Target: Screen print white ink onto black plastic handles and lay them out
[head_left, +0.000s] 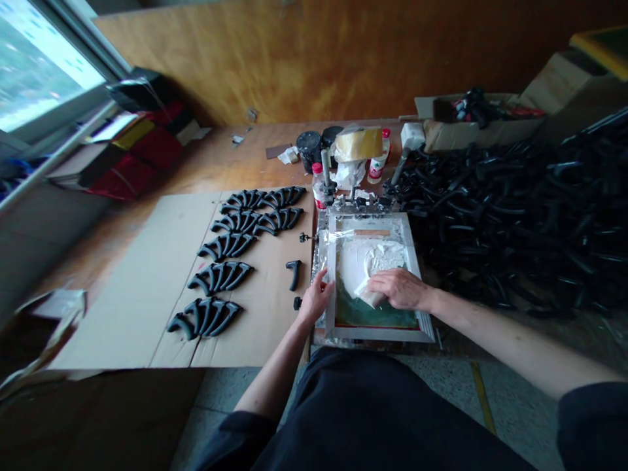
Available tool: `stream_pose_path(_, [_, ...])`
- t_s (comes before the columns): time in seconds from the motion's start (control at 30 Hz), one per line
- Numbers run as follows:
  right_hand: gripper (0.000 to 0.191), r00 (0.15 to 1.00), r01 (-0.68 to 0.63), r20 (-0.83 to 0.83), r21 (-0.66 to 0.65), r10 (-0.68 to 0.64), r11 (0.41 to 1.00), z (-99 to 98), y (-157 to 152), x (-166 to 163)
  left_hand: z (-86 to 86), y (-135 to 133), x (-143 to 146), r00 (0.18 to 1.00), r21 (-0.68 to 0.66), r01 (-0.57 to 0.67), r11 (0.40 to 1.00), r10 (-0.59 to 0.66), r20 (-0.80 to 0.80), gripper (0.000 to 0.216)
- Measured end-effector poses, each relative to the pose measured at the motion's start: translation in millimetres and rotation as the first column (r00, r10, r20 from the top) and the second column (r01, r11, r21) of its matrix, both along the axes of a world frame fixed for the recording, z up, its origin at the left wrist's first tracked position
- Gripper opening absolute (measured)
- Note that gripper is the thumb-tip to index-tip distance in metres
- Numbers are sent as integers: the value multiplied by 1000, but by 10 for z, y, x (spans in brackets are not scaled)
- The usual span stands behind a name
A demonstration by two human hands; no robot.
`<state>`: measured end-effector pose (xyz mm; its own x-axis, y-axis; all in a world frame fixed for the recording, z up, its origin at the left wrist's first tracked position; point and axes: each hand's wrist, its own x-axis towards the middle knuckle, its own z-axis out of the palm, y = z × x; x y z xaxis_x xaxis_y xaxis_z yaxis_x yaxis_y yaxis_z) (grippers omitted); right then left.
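In front of me lies a silver-edged screen printing frame (419,301), with thick white ink (356,261) spread over its greenish mesh. My right hand (400,289) is closed round a pale squeegee (373,298) that is smeared with white and rests on the mesh. At the frame's left side, my left hand (318,297) has its fingers curled against the edge and grips it. Just left of that hand, a single black curved handle (294,273) lies on the cardboard (275,320). What sits beneath the screen is hidden.
Several rows of black handles (220,276) lie on the cardboard at left. A large heap of black handles (515,222) covers the right side. Behind the frame stand a clamp post (326,167), bottles (377,167), a dark tub (309,150) and a tape roll (358,144).
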<state>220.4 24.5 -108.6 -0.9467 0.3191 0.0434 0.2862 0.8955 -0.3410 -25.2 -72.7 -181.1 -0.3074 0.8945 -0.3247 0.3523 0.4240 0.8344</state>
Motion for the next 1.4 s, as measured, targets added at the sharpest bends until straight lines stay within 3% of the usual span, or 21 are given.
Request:
stream_pose_path(0.17, [21, 974, 202, -111, 57, -195, 978, -59, 10, -110, -11, -6, -6, 1000, 2, 29, 1000, -29, 6, 56])
stream_pose_path(0.33, [26, 973, 112, -214, 98, -89, 989, -256, -180, -55, 26, -7, -5, 999, -6, 29, 1000, -29, 18, 56])
stream_pose_path(0.47, [23, 923, 321, -226, 4, -312, 947, -55, 74, -252, 168, 4, -37, 992, 5, 45, 999, -45, 117, 62])
stream_pose_path(0.6, [54, 797, 540, -310, -19, -519, 841, 309, 674, -334, 550, 12, -57, 953, 64, 46, 997, -63, 296, 69])
stream_pose_path(0.7, [39, 622, 695, -394, -122, -677, 709, 466, 1094, 75, 969, 88, -13, 953, 190, -65, 980, 4, 304, 56])
stream_pose_path(0.8, [23, 398, 830, -427, -209, -812, 517, 370, 1213, 555, 1367, 297, 46, 937, 366, -176, 914, 41, 348, 54])
stream_pose_path(0.87, [28, 390, 843, -398, -210, -831, 496, 160, 1054, 657, 1554, 485, 67, 918, 450, -213, 867, 20, 396, 53])
stream_pose_path(0.93, [24, 507, 793, -340, -177, -792, 583, -109, 748, 541, 1639, 641, 87, 900, 489, -248, 836, 12, 436, 51])
stream_pose_path(1.03, [20, 716, 687, -135, -36, -685, 726, -425, 233, 150, 1525, 659, 202, 847, 449, -353, 821, 76, 527, 49])
stream_pose_path(1.07, [18, 743, 669, -40, 3, -668, 744, -470, 86, 15, 1424, 590, 281, 823, 383, -352, 854, 87, 561, 51])
stream_pose_path(1.13, [14, 712, 698, 82, 23, -697, 716, -458, -156, -221, 1163, 362, 488, 774, 145, -232, 962, 92, 627, 57])
stream_pose_path(1.2, [13, 695, 719, 66, -20, -716, 695, -359, -336, -395, 889, 87, 696, 716, -103, -41, 994, 101, 691, 61])
stream_pose_path(1.23, [11, 726, 687, 15, -60, -687, 724, -302, -399, -449, 772, -34, 766, 688, -174, -2, 985, 127, 714, 61])
stream_pose_path(1.33, [15, 864, 439, -162, -219, -477, 871, -211, -438, -364, 532, -210, 683, 683, -200, -58, 978, 185, 707, 57])
stream_pose_path(1.4, [28, 868, 397, -204, -260, -452, 880, -261, -332, -5, 427, -161, 340, 794, -168, -136, 976, 209, 571, 56])
